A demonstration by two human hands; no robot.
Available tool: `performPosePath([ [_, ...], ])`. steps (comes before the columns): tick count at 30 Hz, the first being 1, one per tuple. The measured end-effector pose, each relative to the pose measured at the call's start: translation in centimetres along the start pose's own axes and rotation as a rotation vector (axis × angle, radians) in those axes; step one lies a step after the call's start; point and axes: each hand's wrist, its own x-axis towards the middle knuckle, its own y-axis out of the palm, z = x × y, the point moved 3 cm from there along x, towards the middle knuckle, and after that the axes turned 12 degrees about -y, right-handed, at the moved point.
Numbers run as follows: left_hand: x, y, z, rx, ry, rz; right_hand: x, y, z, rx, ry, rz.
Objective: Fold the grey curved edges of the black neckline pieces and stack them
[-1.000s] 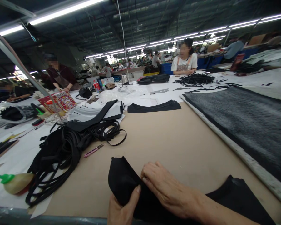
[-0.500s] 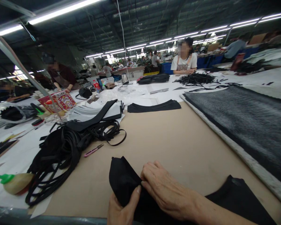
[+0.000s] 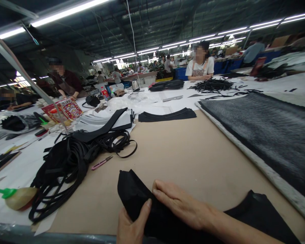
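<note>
Below, near the counter's (image 3: 152, 149) front edge, the black fabric (image 3: 134, 193) lies between and under the hands. Its upper tip rises beyond the left hand (image 3: 133, 223), whose thumb presses on top while the fingers go behind, so the cloth is pinched. The right hand (image 3: 179, 205) touches the fabric's right-hand edge, fingers together; whether it grips any cloth, I can't tell. The pink snips (image 3: 101, 163) lie apart, beyond the left hand.
</note>
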Motion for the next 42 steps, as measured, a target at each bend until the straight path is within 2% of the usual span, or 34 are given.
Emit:
performPosePath([
  [7,-0.3,0.2,-0.2,-0.004,0.027,0.000,-0.3,0.7,-0.4,-0.276,-0.069,-0.002],
  [13,-0.3,0.1,-0.2,0.043,0.011,-0.052,0.0,0.4,-0.4,-0.103,-0.031,-0.015],
  [16,-0.3,0.3,-0.1,0.033,0.039,-0.012,0.3,0.4,-0.2,-0.099,-0.047,-0.034],
  [21,-0.3,0.3,0.0,0.005,0.033,-0.033,0.6,0.8,-0.4,-0.124,-0.037,-0.056],
  [24,-0.3,0.6,0.0,-0.024,0.038,0.003,0.6,0.7,-0.7,-0.110,-0.020,-0.058],
  [30,-0.1,0.4,0.1,-0.018,-0.009,-0.008,0.4,0.3,-1.0,0.135,-0.007,-0.083],
  [33,-0.1,0.4,0.0,-0.008,-0.049,0.005,0.4,0.1,-1.2,0.188,0.006,-0.107],
  [42,-0.1,0.5,0.1,0.001,-0.025,0.019,0.6,0.7,-1.6,0.126,0.004,-0.067],
])
